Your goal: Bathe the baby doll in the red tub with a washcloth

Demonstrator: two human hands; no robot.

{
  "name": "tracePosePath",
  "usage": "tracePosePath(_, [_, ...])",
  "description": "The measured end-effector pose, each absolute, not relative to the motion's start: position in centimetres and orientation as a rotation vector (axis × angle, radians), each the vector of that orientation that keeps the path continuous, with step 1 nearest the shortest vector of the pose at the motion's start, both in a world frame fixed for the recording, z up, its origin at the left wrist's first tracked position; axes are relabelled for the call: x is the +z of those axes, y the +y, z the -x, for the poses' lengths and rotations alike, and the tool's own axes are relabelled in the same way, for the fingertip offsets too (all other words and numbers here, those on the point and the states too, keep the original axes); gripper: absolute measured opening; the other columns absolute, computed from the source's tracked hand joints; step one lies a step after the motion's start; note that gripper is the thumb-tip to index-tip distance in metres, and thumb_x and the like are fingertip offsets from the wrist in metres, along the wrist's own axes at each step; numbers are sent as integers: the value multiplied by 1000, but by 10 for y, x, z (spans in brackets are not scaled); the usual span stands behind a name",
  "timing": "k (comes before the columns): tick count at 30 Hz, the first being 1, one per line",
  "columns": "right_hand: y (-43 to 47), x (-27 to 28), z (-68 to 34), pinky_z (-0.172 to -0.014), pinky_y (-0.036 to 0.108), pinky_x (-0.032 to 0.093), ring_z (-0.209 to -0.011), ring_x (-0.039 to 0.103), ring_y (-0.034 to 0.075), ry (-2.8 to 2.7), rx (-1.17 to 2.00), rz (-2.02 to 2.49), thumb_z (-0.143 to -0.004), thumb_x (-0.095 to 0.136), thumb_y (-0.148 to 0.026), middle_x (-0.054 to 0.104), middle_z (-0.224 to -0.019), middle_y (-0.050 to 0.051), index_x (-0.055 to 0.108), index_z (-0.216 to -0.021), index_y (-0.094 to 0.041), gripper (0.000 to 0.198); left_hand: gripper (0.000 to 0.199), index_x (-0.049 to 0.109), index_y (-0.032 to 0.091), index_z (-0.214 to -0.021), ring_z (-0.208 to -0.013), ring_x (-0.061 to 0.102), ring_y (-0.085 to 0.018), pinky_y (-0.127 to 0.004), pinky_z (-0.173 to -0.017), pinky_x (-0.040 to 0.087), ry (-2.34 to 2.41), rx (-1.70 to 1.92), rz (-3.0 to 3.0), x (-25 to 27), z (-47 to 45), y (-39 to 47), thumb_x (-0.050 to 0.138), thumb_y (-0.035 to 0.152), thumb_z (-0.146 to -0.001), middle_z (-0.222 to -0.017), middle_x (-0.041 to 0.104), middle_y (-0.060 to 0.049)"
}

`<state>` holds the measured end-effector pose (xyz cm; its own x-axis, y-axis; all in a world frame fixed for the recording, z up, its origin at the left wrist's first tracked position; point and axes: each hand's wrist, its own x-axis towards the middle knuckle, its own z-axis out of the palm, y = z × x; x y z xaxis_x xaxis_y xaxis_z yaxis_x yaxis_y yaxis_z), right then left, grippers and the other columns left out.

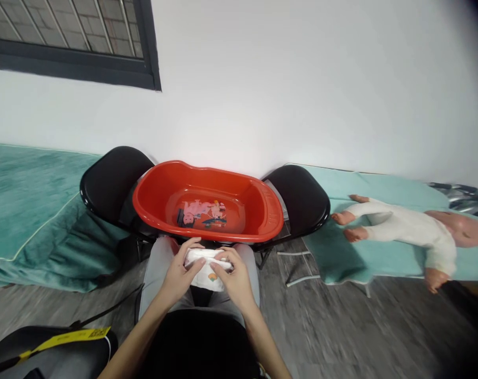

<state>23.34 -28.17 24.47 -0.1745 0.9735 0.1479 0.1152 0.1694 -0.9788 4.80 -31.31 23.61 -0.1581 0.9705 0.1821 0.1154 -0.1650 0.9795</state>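
Above my lap I hold a small white diaper [207,280], folded up, with a little orange and green print on its front. My left hand [182,272] grips its left side, thumb on the front face and fingers behind the top edge. On the opposite side my right hand [234,275] pinches it the same way, the thumb near the print. Just beyond both hands stands a red baby bathtub [272,213] with a cartoon picture on its inner floor.
Black chairs stand left [115,181] and right [302,197] of the tub. A baby doll [400,223] in white clothing lies on a green-covered cot [334,181] at right. Another green-covered bed [37,195] is at left. A chair with a yellow strap [71,339] sits lower left.
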Motion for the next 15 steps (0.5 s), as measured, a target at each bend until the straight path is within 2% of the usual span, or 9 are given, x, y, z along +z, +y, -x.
tracePosePath(4, [-282,248,-234,-104,42,52,-113,69,25,-1511,1149,1074,-84,80,-35,71,-119,8,79,-91,-24,13,20,76,26,-115,-119,68,-22,-36,-106,53,1293,1366,-1551,235,-42,-311,73,34,-96,-126,70,-7])
tracePosePath(9, [-284,256,-236,-106,39,52,-119,68,26,-1535,1171,1035,-85,82,-35,70,-130,10,79,-89,-23,13,16,81,25,-109,-120,68,-24,-38,-105,54,1287,1339,-1580,237,-40,-311,74,33,-96,-128,68,-9])
tracePosePath(15, [-286,259,-235,-96,35,57,-110,70,25,-1486,1201,1045,-85,82,-37,71,-124,10,80,-89,-23,15,11,79,24,-95,-111,70,-24,-37,-100,55,1310,1319,-1521,241,-41,-311,77,34,-91,-119,71,-8])
